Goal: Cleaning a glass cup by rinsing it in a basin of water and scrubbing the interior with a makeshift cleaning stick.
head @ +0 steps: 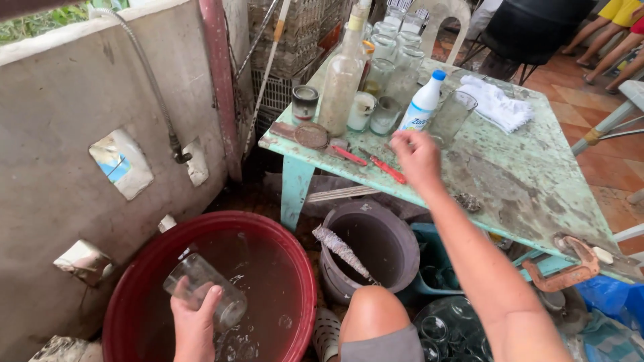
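Head view: left hand [194, 325] grips glass jar [204, 289] over basin [134, 281]; right hand [417, 157] half-open, empty.

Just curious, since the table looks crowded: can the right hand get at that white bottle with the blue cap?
Probably yes. The right hand hovers beside the white bottle, with nothing between them; only an empty glass stands close.

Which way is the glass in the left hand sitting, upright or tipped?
Tipped. The clear glass lies on its side in the left hand, mouth pointing up-left, above the brown water in the red basin.
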